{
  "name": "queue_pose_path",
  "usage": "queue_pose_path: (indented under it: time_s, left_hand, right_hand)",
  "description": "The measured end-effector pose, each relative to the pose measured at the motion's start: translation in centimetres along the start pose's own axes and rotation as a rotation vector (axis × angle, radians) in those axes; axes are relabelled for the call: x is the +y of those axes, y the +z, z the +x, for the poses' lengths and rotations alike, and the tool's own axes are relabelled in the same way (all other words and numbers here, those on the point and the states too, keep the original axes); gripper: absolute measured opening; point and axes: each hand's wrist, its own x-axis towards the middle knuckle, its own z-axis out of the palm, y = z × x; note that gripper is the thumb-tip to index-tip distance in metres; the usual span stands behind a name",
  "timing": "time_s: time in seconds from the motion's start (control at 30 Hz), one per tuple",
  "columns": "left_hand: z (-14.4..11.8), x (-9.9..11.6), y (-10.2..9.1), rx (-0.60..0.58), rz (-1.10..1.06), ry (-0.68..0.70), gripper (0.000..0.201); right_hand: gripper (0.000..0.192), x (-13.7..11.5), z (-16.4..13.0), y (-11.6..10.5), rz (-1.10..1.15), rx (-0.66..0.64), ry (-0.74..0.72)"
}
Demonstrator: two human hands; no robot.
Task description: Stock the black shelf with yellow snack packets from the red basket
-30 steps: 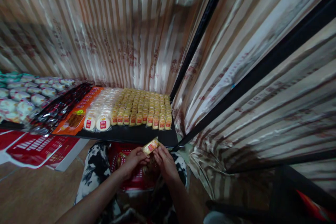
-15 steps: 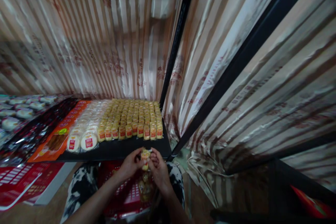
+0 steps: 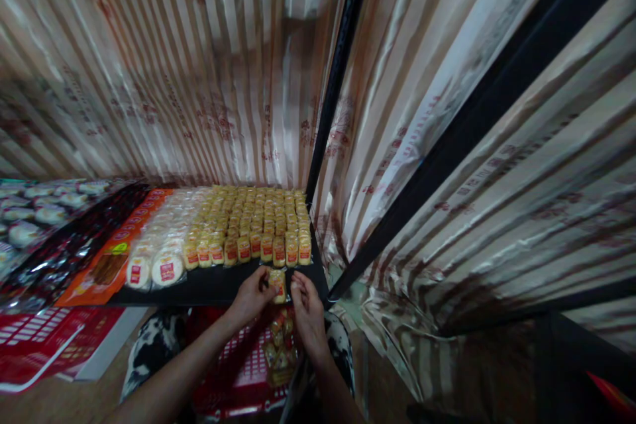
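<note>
Low in the frame's centre, both hands, left hand (image 3: 250, 296) and right hand (image 3: 307, 308), pinch one yellow snack pack (image 3: 278, 283) at the black shelf's (image 3: 209, 286) front edge, just below rows of packs (image 3: 253, 225); a red basket (image 3: 238, 371) sits beneath.

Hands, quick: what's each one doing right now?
Left hand: closed on the small wrapped snack packet, at the shelf front.
Right hand: fingertips at the same packet; firm grip cannot be told.
</note>
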Motion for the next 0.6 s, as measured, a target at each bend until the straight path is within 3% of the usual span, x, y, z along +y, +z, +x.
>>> queue_pose_path:
  time_s: [0.3,0.43,0.6]
  left_hand:
    - [0.7,0.3,-2.1,0.234,0.186,-0.027,0.029]
    - [1.5,-0.2,-2.9,0.254,0.197,-0.081,0.031]
    - [2.9,-1.0,-2.5,0.282,0.221,-0.046,0.03]
  right_hand:
    - [0.037,1.2,0.5,3.4,-0.009,-0.122,-0.086]
    - [0.037,1.1,0.4,4.9,-0.068,-0.147,-0.135]
    - [0.036,1.4,0.8,5.7,-0.147,-0.134,-0.196]
